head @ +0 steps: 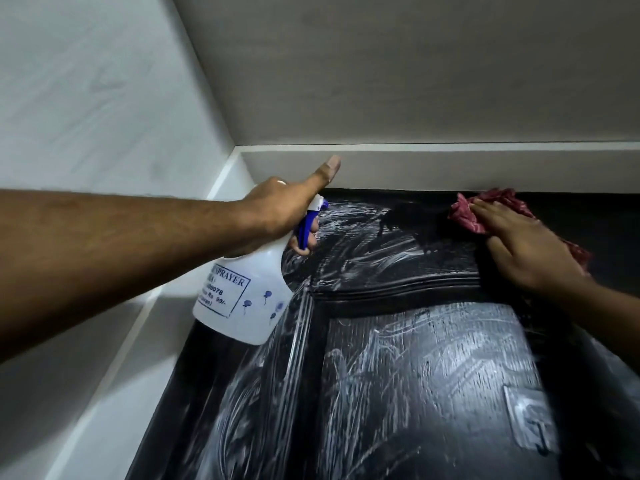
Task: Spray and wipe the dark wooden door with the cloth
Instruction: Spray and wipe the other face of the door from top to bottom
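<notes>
Hands (277, 213) (526, 244), bottle (242, 299), cloth (464, 216) at door's (415, 375) top edge

Not much headroom up top: the white frame (450, 169) sat right on the door (408, 368)'s upper edge, with your right hand (526, 247) and the cloth (467, 216) pressed just under it. The wall (104, 109) boxed in the left, and your left hand (277, 209) and the spray bottle (242, 299) filled that corner. Below the moulding ridge (398, 289) the middle panel was open, with only a hook (531, 424) low on the right.
</notes>
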